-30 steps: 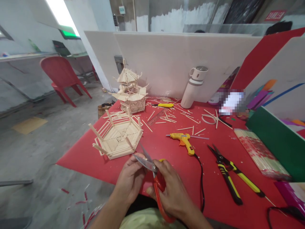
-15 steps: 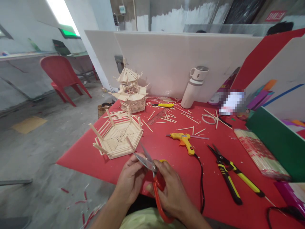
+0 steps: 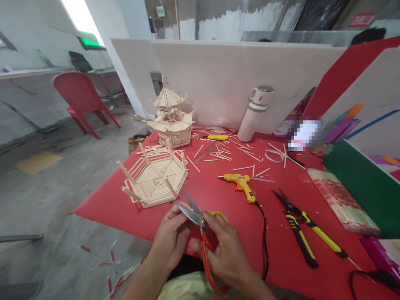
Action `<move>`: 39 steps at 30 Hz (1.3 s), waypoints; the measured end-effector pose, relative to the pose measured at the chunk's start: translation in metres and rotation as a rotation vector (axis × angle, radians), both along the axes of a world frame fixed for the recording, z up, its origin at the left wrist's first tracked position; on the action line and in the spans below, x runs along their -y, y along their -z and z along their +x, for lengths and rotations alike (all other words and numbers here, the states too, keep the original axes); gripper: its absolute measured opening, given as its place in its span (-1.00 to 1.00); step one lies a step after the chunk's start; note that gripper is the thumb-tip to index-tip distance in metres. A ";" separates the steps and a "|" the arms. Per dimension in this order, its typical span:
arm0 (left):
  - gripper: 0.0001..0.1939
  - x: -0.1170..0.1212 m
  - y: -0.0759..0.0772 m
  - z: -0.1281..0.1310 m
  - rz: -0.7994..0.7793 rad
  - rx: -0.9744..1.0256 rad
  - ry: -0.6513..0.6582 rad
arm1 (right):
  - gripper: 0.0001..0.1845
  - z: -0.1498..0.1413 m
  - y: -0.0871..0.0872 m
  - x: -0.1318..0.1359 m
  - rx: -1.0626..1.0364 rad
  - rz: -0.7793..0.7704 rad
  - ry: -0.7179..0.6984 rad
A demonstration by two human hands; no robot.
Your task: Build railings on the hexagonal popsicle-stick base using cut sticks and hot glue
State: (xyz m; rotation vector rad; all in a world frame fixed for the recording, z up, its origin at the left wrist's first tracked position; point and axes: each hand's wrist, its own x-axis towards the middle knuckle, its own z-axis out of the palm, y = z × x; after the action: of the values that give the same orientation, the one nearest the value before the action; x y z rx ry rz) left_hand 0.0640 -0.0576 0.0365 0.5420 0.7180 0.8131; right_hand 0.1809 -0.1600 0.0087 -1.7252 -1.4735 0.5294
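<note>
My right hand (image 3: 228,252) grips red-handled scissors (image 3: 200,227) with the blades parted, pointing up and left. My left hand (image 3: 171,239) is pinched right under the blades, fingers closed on something too small to make out. Just beyond the blade tips lies a flat hexagonal base of wooden sticks (image 3: 154,179) with upright posts. Behind it stands a small stick pagoda (image 3: 170,118).
On the red table (image 3: 281,250) lie a yellow glue gun (image 3: 240,185) with a black cord, yellow-black pliers (image 3: 301,229), loose sticks (image 3: 218,156), a yellow cutter (image 3: 215,137), a bag of sticks (image 3: 340,200) and a pale flask (image 3: 254,112). A white partition (image 3: 218,79) backs the table. A red chair (image 3: 81,100) stands on the floor to the left.
The scissor handles and my right hand shifted slightly up and right. Otherwise nothing has visibly moved.
</note>
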 end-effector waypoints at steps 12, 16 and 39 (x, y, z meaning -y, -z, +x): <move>-0.82 0.007 -0.005 -0.004 -0.100 0.002 -0.040 | -0.35 -0.007 0.005 0.001 0.097 0.057 0.014; -0.83 0.009 -0.003 -0.008 -0.120 -0.003 -0.071 | -0.32 -0.010 0.007 0.001 0.134 0.045 0.004; -0.77 0.036 0.016 -0.130 0.087 -0.065 -0.848 | -0.40 -0.137 -0.005 -0.048 0.048 0.039 -0.441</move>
State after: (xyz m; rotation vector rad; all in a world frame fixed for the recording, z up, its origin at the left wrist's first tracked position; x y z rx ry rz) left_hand -0.0663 -0.0940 0.0204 0.3273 0.9896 1.6246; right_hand 0.0435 -0.1123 0.0139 -1.3903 -1.8987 0.6834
